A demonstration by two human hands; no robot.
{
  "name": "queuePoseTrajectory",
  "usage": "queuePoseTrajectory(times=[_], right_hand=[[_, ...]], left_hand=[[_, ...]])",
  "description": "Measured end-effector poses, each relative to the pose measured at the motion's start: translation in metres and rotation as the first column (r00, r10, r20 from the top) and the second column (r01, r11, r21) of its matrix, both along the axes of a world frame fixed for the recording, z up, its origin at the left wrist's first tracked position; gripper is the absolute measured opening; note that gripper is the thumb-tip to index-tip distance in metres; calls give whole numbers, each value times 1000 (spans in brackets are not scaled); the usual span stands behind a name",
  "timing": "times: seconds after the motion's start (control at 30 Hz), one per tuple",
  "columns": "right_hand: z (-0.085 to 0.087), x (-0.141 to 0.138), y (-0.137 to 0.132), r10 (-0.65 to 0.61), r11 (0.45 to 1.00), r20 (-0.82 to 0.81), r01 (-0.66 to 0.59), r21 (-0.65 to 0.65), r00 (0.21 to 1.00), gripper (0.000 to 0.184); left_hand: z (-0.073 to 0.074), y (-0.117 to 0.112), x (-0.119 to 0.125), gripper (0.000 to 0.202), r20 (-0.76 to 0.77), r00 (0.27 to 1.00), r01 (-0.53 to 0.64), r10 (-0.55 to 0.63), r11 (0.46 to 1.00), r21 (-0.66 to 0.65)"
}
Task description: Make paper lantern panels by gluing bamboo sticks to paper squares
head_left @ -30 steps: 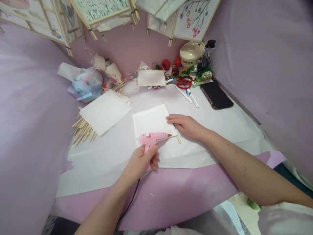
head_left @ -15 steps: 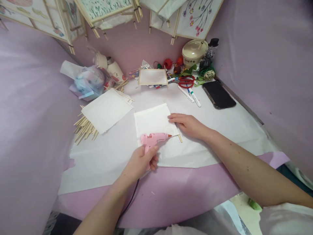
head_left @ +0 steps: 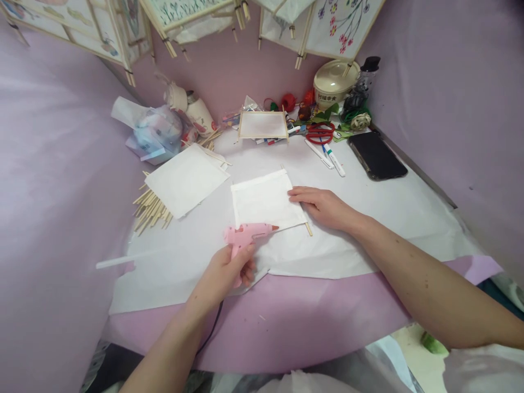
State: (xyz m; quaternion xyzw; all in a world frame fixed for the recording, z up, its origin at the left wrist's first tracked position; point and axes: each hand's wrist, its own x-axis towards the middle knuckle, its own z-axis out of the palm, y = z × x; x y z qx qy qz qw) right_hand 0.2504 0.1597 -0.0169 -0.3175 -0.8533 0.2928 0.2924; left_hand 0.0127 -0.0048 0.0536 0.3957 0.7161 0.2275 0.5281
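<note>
My left hand (head_left: pixel 229 270) grips a pink hot glue gun (head_left: pixel 248 233) by its handle, with the nozzle pointing right along the near edge of a white paper panel (head_left: pixel 266 199). A dark cord runs down from the gun under my left wrist. My right hand (head_left: pixel 321 206) lies with fingers extended on the panel's right edge, touching the paper. One end of a thin wooden stick (head_left: pixel 308 229) pokes out at the panel's near right corner, and a shorter tip shows at the far side.
Stacked white paper sheets (head_left: pixel 187 180) overlie a bundle of wooden sticks (head_left: pixel 152 210) at left. A small framed panel (head_left: pixel 263 125), red scissors (head_left: pixel 320 132), markers (head_left: pixel 334 160), a phone (head_left: pixel 377 155) and a lidded bowl (head_left: pixel 333 87) sit farther back. Paper lanterns (head_left: pixel 347 27) hang overhead.
My left hand has drawn the glue gun leftward along the panel's near edge. My right hand stays on the panel's right edge. The whole view has shifted slightly.
</note>
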Motion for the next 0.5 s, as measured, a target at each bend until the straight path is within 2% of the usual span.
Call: queuePoseTrajectory(times=[0.5], right_hand=[[0, 0, 0, -1, 999, 55, -2, 44, 998, 41]], left_hand=[[3, -9, -15, 50, -48, 999, 11, -11, 1000, -5]])
